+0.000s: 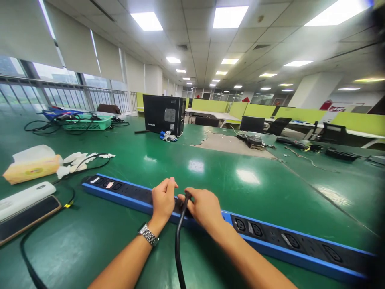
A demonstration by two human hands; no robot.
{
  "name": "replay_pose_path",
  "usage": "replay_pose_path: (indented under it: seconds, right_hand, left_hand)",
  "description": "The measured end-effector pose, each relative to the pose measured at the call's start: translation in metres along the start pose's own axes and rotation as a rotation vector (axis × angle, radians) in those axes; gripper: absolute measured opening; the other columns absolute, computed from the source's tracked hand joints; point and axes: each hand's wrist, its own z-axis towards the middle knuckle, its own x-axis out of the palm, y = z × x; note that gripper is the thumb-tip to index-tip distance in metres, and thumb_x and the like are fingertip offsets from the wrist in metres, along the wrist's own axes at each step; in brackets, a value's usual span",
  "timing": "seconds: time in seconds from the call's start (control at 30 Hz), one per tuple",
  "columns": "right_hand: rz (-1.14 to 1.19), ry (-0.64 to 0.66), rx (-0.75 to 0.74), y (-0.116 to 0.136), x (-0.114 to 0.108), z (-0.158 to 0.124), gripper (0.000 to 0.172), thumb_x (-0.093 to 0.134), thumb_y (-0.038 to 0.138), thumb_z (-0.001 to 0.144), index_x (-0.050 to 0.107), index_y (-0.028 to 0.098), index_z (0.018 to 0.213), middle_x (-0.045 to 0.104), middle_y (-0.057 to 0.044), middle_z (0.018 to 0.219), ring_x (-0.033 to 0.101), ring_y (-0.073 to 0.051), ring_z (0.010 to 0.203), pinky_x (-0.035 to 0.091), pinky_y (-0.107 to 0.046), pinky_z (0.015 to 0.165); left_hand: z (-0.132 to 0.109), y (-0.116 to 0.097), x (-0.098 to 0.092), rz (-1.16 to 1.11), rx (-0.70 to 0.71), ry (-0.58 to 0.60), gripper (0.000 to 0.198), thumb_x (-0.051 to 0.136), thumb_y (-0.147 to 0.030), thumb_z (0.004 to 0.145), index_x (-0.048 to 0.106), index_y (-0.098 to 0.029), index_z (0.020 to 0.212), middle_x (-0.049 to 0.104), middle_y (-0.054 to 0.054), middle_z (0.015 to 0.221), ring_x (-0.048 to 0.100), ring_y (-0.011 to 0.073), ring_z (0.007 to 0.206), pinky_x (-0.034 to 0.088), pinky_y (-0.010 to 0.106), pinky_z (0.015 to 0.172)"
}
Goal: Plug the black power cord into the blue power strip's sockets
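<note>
A long blue-and-black power strip (pixel 129 194) lies across the green table, with rows of sockets along its top. My right hand (pixel 207 206) is closed on the black plug (pixel 187 197) of a power cord, at the middle of the strip. From there the thick black cord (pixel 178 245) runs down toward me. Whether the plug sits in a socket is hidden by my fingers. Just to the left, my left hand (pixel 163 198), with a metal watch at its wrist, is curled closed over the strip. What its fingers hold, if anything, is hidden.
At left lie a tissue pack (pixel 33 168), a white device (pixel 27 198), a dark phone-like slab (pixel 30 218) and cables. Farther back are a green basket (pixel 87 123), a black computer case (pixel 161 114) and gloves (pixel 168 137). Dark parts (pixel 252 140) lie at back right.
</note>
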Motion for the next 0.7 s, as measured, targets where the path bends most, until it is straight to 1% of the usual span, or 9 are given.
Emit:
replay_pose_path:
  seconds: [0.2,0.27,0.37,0.43,0.47,0.53,0.57,0.63,0.7]
  right_hand:
    - [-0.079,-0.069,-0.239,-0.009,0.026,-0.007,0.030,0.045,0.032,0.093,0.066,0.018,0.108,0.073,-0.009,0.095,0.067,-0.022,0.086,0.045,-0.029,0.073]
    - [-0.065,-0.096,-0.334,-0.013,0.033,-0.014,0.032,0.043,0.025,0.092,0.065,0.016,0.113,0.071,-0.011,0.104,0.066,-0.023,0.092,0.047,-0.031,0.078]
    - [0.038,-0.085,-0.438,-0.019,0.028,-0.024,0.044,0.041,0.016,0.087,0.057,0.015,0.128,0.063,-0.013,0.125,0.061,-0.023,0.108,0.047,-0.036,0.090]
    - [0.152,0.021,-0.391,-0.020,0.012,-0.023,0.054,0.043,0.012,0.081,0.052,0.019,0.133,0.059,-0.009,0.131,0.058,-0.021,0.113,0.045,-0.034,0.095]
    - [0.199,0.113,-0.319,-0.018,0.002,-0.019,0.055,0.043,0.012,0.078,0.054,0.021,0.132,0.061,-0.005,0.129,0.059,-0.019,0.112,0.045,-0.032,0.094]
    - [0.240,0.301,-0.118,-0.009,-0.015,-0.003,0.046,0.042,0.015,0.079,0.065,0.023,0.119,0.069,-0.002,0.115,0.064,-0.018,0.101,0.047,-0.026,0.086]
    - [0.219,0.365,0.009,-0.002,-0.020,0.007,0.041,0.040,0.019,0.082,0.070,0.021,0.110,0.072,-0.004,0.106,0.066,-0.018,0.095,0.048,-0.025,0.081]
    - [0.171,0.372,0.126,0.014,-0.020,0.027,0.041,0.035,0.027,0.087,0.072,0.014,0.099,0.073,-0.011,0.098,0.068,-0.021,0.088,0.049,-0.028,0.074]
    - [0.133,0.367,0.193,0.028,-0.009,0.041,0.042,0.039,0.033,0.086,0.072,0.011,0.100,0.072,-0.017,0.100,0.068,-0.026,0.089,0.050,-0.032,0.072]
  left_hand:
    - [0.000,0.002,0.000,-0.019,0.006,0.004,0.042,0.042,-0.045,0.090,0.056,-0.019,0.061,0.043,-0.006,0.049,0.041,0.0105,0.048,0.032,0.023,0.051]
    - [-0.001,0.002,0.000,-0.015,0.019,0.006,0.042,0.041,-0.044,0.091,0.057,-0.019,0.061,0.044,-0.005,0.049,0.042,0.0105,0.048,0.032,0.023,0.051]
    - [0.000,0.003,0.000,-0.018,0.023,0.014,0.042,0.042,-0.044,0.091,0.057,-0.018,0.061,0.042,-0.006,0.048,0.041,0.0105,0.048,0.032,0.023,0.052]
    - [0.000,0.002,0.000,-0.031,0.020,0.021,0.042,0.042,-0.045,0.091,0.057,-0.018,0.061,0.042,-0.006,0.048,0.040,0.0104,0.048,0.032,0.023,0.052]
    - [0.000,0.002,0.000,-0.039,0.019,0.022,0.042,0.042,-0.045,0.090,0.057,-0.018,0.060,0.042,-0.006,0.048,0.040,0.0105,0.048,0.031,0.023,0.052]
    - [0.001,0.002,0.000,-0.055,0.018,0.023,0.042,0.043,-0.045,0.089,0.057,-0.018,0.060,0.041,-0.006,0.047,0.039,0.0104,0.048,0.030,0.023,0.051]
    - [0.001,0.001,0.000,-0.063,0.018,0.021,0.042,0.044,-0.045,0.089,0.057,-0.018,0.060,0.040,-0.006,0.047,0.039,0.0105,0.047,0.030,0.023,0.050]
    - [0.002,0.001,-0.001,-0.078,0.018,0.004,0.041,0.045,-0.045,0.087,0.057,-0.018,0.058,0.039,-0.006,0.047,0.038,0.0106,0.048,0.030,0.023,0.050]
    - [0.003,0.001,-0.002,-0.097,0.007,-0.034,0.041,0.045,-0.045,0.087,0.055,-0.019,0.058,0.039,-0.006,0.047,0.038,0.0107,0.048,0.030,0.023,0.049]
